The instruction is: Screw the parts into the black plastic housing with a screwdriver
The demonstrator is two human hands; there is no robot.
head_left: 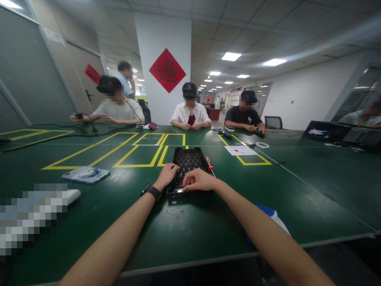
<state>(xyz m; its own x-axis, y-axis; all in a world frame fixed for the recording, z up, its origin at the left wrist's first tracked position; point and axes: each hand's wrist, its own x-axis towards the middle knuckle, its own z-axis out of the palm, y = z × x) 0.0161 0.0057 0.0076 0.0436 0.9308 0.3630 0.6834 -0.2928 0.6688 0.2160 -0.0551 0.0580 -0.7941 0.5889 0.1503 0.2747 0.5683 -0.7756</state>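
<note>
A black plastic tray point(193, 154) with rows of small pockets lies on the green table. My left hand point(169, 174) is closed over the tray's left wall, a dark watch on its wrist. Inside the near part of the tray, my right hand point(200, 180) has its fingers pinched together. Whatever these fingers hold is hidden or too small to make out. A small pale piece point(180, 190) shows at the near left corner, beside the right fingertips. Against the tray's right side rests a screwdriver point(209, 162) with a red handle.
On the left lie a flat blue-white item point(86, 174) and a blurred-out white object point(38, 222). A blue-and-white thing point(275, 216) sits partly under my right forearm. Paper point(240, 150) and a white ring point(262, 145) lie farther right. Several people sit across the table.
</note>
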